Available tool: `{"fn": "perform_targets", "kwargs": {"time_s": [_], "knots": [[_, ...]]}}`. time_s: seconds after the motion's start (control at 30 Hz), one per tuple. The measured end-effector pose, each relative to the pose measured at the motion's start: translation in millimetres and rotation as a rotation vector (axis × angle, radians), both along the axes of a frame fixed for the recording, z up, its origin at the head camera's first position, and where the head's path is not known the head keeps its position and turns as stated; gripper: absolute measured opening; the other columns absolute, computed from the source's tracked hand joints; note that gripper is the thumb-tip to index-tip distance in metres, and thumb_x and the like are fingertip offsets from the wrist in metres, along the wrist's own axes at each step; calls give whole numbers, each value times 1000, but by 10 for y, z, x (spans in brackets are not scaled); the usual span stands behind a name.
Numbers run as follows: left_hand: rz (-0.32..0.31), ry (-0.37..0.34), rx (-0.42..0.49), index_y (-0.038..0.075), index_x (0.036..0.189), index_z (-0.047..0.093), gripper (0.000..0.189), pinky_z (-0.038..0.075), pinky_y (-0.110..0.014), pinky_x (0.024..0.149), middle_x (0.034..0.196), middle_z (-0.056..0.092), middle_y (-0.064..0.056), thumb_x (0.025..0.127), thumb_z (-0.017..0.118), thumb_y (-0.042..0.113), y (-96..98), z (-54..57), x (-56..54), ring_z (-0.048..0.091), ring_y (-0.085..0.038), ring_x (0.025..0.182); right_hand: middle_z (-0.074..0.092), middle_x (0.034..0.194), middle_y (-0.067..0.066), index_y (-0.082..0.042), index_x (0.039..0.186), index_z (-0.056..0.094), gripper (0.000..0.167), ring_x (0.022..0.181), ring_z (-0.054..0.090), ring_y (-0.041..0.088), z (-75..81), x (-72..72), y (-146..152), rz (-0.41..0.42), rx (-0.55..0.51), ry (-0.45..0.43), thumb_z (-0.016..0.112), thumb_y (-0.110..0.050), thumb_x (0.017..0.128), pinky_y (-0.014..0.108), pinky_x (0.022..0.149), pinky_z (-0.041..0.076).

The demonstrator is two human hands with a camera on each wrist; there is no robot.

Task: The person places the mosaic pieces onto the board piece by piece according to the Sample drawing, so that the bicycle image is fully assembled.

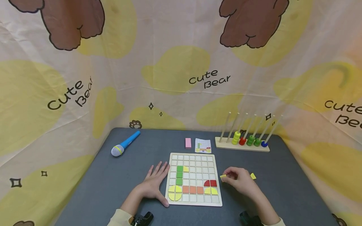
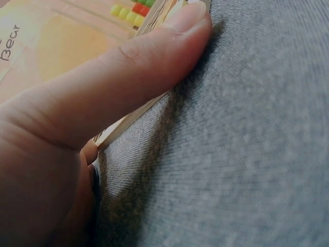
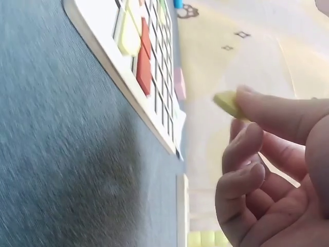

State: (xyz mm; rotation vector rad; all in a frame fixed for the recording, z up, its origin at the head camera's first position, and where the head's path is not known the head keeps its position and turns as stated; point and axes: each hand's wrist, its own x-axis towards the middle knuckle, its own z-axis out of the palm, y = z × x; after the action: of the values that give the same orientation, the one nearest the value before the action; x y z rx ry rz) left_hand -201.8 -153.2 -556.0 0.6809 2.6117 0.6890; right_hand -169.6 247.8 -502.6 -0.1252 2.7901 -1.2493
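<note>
A white gridded board [image 1: 194, 198] lies flat on the table with green, yellow, orange and red tiles set in its squares. My left hand [image 1: 151, 185] rests at the board's left edge, fingers spread and straight; in the left wrist view the thumb [image 2: 139, 67] lies along the edge. Just off the board's right side, my right hand [image 1: 240, 181] pinches a small yellow tile [image 3: 226, 102] between thumb and finger, held above the table. Another yellow tile [image 1: 253, 176] lies on the table beyond the right hand's knuckles.
Behind the board are a pink block [image 1: 188, 143] and a printed pattern card [image 1: 203, 146]. A bead counting rack [image 1: 242, 145] with upright pegs stands at the back right. A blue toy microphone [image 1: 125, 143] lies at the back left. Patterned cloth [image 1: 169, 103] hangs behind the table.
</note>
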Motion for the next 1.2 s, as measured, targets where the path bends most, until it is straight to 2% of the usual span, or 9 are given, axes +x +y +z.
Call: {"fn": "perform_targets", "kwargs": {"time_s": [0.17,0.4,0.63,0.97,1.2], "knots": [[0,5,0,16,164,7,152,-7,-63,122,172,-1,-5,50,86,77,3,-9,-1,-10,-32,157,67,77,2,-11,95,73,19,65,58,16,-11,24,-70,8,-55,-37,82,-25,86,24,57,50],[-14,-1,25,15,164,7,151,-8,-64,121,172,-1,-7,51,88,73,1,-6,-2,-9,-34,157,71,78,8,-9,93,73,21,63,64,20,-64,59,-77,158,-131,-173,79,-29,88,27,57,53],[-16,1,-1,17,164,6,151,-8,-62,122,172,-2,-5,51,85,78,-5,3,-8,-10,-32,157,70,72,6,-9,87,71,17,58,65,19,-168,93,-111,261,-165,-233,78,-24,90,25,53,51],[-20,4,-5,18,164,6,151,-8,-63,121,172,-2,-5,51,84,79,-4,-5,-4,-11,-31,157,67,66,3,-9,84,71,18,54,63,14,-217,157,-133,296,-134,-288,81,-24,87,22,49,44],[-22,7,-5,19,164,5,151,-8,-62,122,172,-2,-4,51,83,80,-20,-12,-6,-11,-30,157,65,61,0,-10,79,69,19,52,61,11,-231,166,-200,270,-78,-288,82,-23,85,22,47,43]]}}
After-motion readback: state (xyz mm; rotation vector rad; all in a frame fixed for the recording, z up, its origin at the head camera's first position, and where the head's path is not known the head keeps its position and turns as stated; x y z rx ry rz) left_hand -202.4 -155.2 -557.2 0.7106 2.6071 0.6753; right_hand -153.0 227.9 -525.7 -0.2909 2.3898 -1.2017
